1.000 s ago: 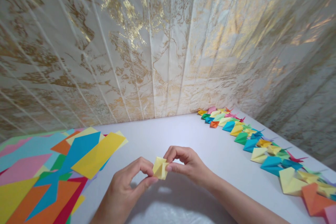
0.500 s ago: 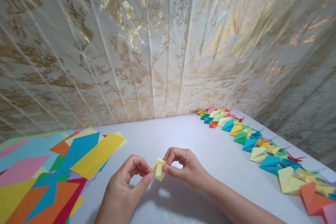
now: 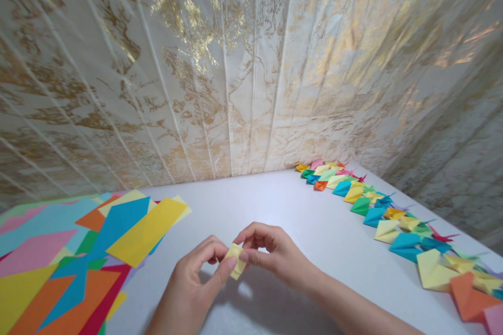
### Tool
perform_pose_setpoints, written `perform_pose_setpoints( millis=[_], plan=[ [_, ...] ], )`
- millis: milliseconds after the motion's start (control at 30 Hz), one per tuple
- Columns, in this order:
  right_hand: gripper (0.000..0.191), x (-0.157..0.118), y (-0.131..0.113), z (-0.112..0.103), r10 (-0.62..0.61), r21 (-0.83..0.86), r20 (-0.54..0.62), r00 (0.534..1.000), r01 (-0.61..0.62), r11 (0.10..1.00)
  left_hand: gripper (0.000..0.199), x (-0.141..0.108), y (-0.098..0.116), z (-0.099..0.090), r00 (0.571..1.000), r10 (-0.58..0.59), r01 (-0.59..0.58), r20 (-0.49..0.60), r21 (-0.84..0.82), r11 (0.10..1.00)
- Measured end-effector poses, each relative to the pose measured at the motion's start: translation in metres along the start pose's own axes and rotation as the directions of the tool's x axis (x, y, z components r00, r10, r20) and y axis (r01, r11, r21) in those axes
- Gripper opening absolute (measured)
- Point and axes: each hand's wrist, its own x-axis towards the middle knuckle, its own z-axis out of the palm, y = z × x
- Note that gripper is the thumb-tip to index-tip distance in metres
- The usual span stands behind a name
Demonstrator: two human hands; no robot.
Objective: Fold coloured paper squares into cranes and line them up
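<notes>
A small pale yellow folded paper (image 3: pixel 237 261) is pinched between both hands above the white table. My left hand (image 3: pixel 200 272) grips its left side, thumb in front and fingers behind. On its upper right, my right hand (image 3: pixel 275 251) holds it between thumb and forefinger. The paper looks like a narrow folded piece; its back is hidden by my fingers.
Loose coloured paper sheets (image 3: pixel 145 233) overlap in a pile at the left. Rows of folded paper cranes (image 3: pixel 404 246) line the right side. A gold-patterned curtain (image 3: pixel 196 89) hangs behind the white table (image 3: pixel 243 196).
The yellow paper has turned and its open flap now looks pressed flat. My left thumb has moved up onto its face, and my right fingers have shifted slightly left.
</notes>
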Motion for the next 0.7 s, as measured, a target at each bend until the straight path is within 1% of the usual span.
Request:
perform_pose_setpoints(
  millis=[33, 67, 100, 133, 167, 200, 233, 267, 300, 333, 367, 433, 467, 533, 567, 633, 700],
  plan=[
    [0.033, 0.000, 0.000, -0.001, -0.050, -0.064, 0.006, 0.999, 0.050, 0.997, 0.021, 0.000, -0.001, 0.000, 0.996, 0.084, -0.084, -0.003, 0.055, 0.995],
    [0.031, 0.000, 0.001, -0.001, -0.121, -0.144, 0.006, 0.993, 0.121, 0.982, 0.017, 0.000, -0.002, 0.000, 0.982, 0.188, -0.186, -0.007, 0.118, 0.976],
    [0.029, -0.001, 0.002, -0.002, -0.216, -0.243, 0.006, 0.976, 0.211, 0.947, 0.014, 0.001, -0.004, -0.001, 0.954, 0.300, -0.293, -0.009, 0.188, 0.937],
    [0.028, -0.001, 0.004, -0.003, -0.325, -0.357, 0.021, 0.945, 0.311, 0.881, 0.014, 0.002, -0.006, -0.002, 0.915, 0.403, -0.387, -0.006, 0.265, 0.883],
    [0.028, -0.002, 0.006, -0.004, -0.426, -0.479, 0.061, 0.903, 0.401, 0.781, 0.016, 0.004, -0.008, -0.003, 0.872, 0.489, -0.460, 0.001, 0.340, 0.820],
    [0.028, -0.002, 0.009, -0.006, -0.504, -0.592, 0.121, 0.855, 0.470, 0.655, 0.019, 0.005, -0.010, -0.005, 0.833, 0.554, -0.512, 0.016, 0.406, 0.757],
    [0.029, -0.002, 0.011, -0.007, -0.550, -0.684, 0.196, 0.812, 0.515, 0.516, 0.022, 0.006, -0.012, -0.006, 0.803, 0.595, -0.544, 0.041, 0.460, 0.702],
    [0.031, -0.002, 0.014, -0.008, -0.565, -0.749, 0.268, 0.780, 0.538, 0.387, 0.023, 0.006, -0.014, -0.007, 0.784, 0.617, -0.560, 0.067, 0.505, 0.657],
    [0.033, -0.002, 0.016, -0.010, -0.554, -0.792, 0.322, 0.767, 0.539, 0.286, 0.023, 0.006, -0.016, -0.007, 0.776, 0.625, -0.561, 0.087, 0.548, 0.620],
    [0.034, -0.003, 0.018, -0.011, -0.526, -0.822, 0.357, 0.772, 0.527, 0.215, 0.024, 0.005, -0.018, -0.007, 0.777, 0.621, -0.549, 0.102, 0.591, 0.590],
    [0.034, -0.003, 0.020, -0.011, -0.493, -0.841, 0.381, 0.782, 0.514, 0.166, 0.026, 0.005, -0.022, -0.007, 0.785, 0.608, -0.532, 0.118, 0.632, 0.564],
    [0.032, -0.004, 0.024, -0.012, -0.417, -0.861, 0.418, 0.807, 0.498, 0.103, 0.035, 0.001, -0.029, -0.005, 0.808, 0.567, -0.497, 0.160, 0.702, 0.509],
    [0.030, -0.005, 0.026, -0.011, -0.381, -0.865, 0.430, 0.819, 0.494, 0.085, 0.040, -0.001, -0.033, -0.004, 0.808, 0.555, -0.501, 0.196, 0.724, 0.474],
    [0.024, -0.009, 0.029, -0.010, -0.315, -0.873, 0.439, 0.842, 0.483, 0.074, 0.047, -0.005, -0.039, -0.001, 0.789, 0.544, -0.538, 0.285, 0.749, 0.387],
    [0.020, -0.011, 0.030, -0.010, -0.286, -0.879, 0.430, 0.856, 0.469, 0.084, 0.048, -0.008, -0.042, 0.001, 0.776, 0.537, -0.557, 0.330, 0.758, 0.340],
    [0.014, -0.017, 0.030, -0.010, -0.246, -0.892, 0.397, 0.884, 0.435, 0.126, 0.050, -0.014, -0.047, 0.005, 0.766, 0.500, -0.580, 0.404, 0.769, 0.268],
    [0.011, -0.022, 0.028, -0.013, -0.213, -0.892, 0.370, 0.904, 0.410, 0.190, 0.054, -0.019, -0.053, 0.012, 0.777, 0.448, -0.582, 0.442, 0.776, 0.244]
  ],
)
